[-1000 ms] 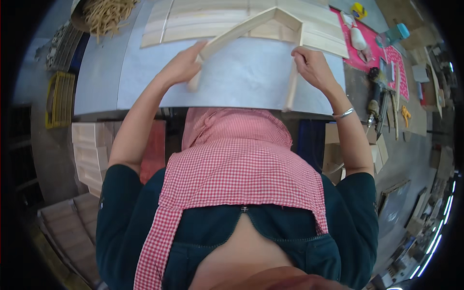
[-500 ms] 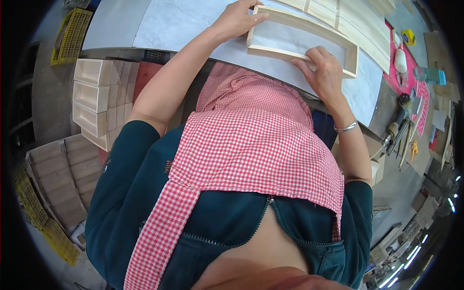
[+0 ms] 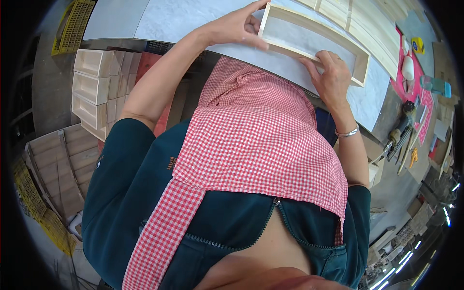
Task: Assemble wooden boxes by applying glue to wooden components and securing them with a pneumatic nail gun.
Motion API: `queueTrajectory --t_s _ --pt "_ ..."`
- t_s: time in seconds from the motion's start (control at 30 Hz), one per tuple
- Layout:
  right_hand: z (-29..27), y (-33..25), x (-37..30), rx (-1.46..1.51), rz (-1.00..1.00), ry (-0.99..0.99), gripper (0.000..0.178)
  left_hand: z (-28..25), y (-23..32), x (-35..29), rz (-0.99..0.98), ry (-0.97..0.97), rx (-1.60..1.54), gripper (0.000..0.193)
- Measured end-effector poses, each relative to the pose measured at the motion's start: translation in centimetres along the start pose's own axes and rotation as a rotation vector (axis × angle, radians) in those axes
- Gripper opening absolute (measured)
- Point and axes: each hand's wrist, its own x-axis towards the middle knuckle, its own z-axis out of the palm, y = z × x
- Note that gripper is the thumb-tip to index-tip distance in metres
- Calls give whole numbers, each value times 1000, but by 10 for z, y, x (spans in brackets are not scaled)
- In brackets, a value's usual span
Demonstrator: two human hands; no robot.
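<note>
A long rectangular frame of pale wood (image 3: 295, 49) lies on the white marbled tabletop (image 3: 232, 52), whose pattern shows inside it. My right hand (image 3: 333, 72) grips its near long side, thumb outside and fingers over the top edge. At the frame's left short end is my left hand (image 3: 234, 28), thumb and fingers spread apart around that end. The thumb is slightly blurred by the near corner; I cannot tell how firmly it touches. Some of the left fingers are curled beneath the palm.
More pale wooden frames (image 3: 372, 36) lie beyond, at the far right. A white bottle (image 3: 408, 67), a yellow tape measure (image 3: 417, 45) and tools (image 3: 398, 133) are at the right. Stacked wooden boxes (image 3: 92, 89) stand at the left, with a yellow crate (image 3: 72, 26) behind.
My left thumb has left the frame's inner rim and moved to the near left corner, the hand opening wider. The right hand keeps its hold. The view has shifted slightly.
</note>
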Motion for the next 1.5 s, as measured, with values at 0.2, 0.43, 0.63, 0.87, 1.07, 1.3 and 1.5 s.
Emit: queueTrajectory --t_s 0.2,0.43,0.63,0.87,1.07,1.3,1.5 --pt "-2 -3 3 -2 1 -34 27 -3 -6 -12 50 -129 69 111" --pt "29 -47 29 100 -148 312 33 -4 8 -16 -6 -121 84 113" --pt "58 -83 44 71 55 231 37 -3 -2 -15 -1 -162 41 110" --pt "66 -83 41 2 18 271 37 4 -7 -22 242 -47 177 102" --pt "57 -82 42 177 -16 273 29 2 -13 -23 388 -12 293 98" --pt "51 -74 32 260 -204 240 27 9 -14 -18 469 120 581 96" --pt "39 -72 31 305 -197 132 26 16 -12 -24 422 132 285 79"
